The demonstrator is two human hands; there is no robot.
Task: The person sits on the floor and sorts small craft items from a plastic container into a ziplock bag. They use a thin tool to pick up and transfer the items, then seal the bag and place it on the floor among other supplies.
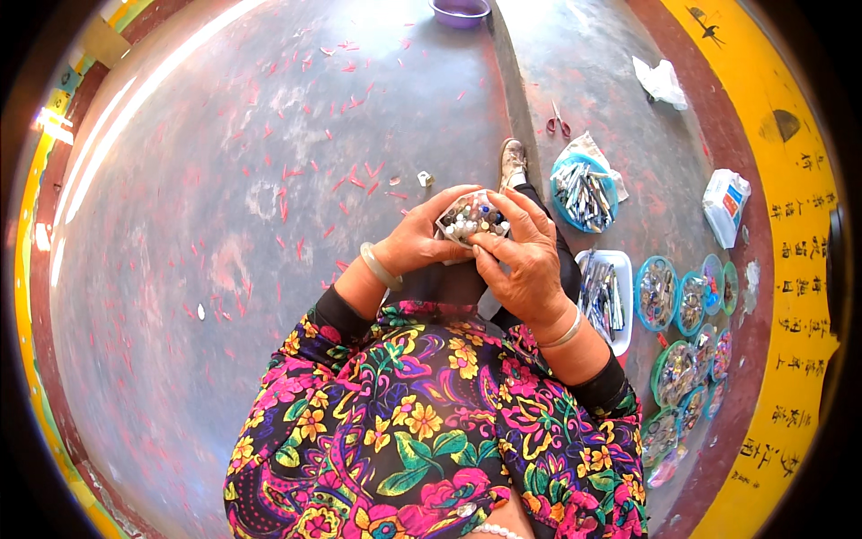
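**Both hands cradle a small box of beads above the lap**

The left hand [422, 241] cups the small box of beads [473, 220] from below, fingers curled round it, likely to keep it level. The right hand [525, 256] closes on its near edge, thumb and fingertips pinching at the contents. At three o'clock, within easy reach, stand a white tray [620, 269] and round dishes [658, 292]. Further, scissors [558, 121] lie at one o'clock. Red scraps [287, 171] litter the grey concrete floor [180, 269]; a purple basin [460, 11] sits at twelve.
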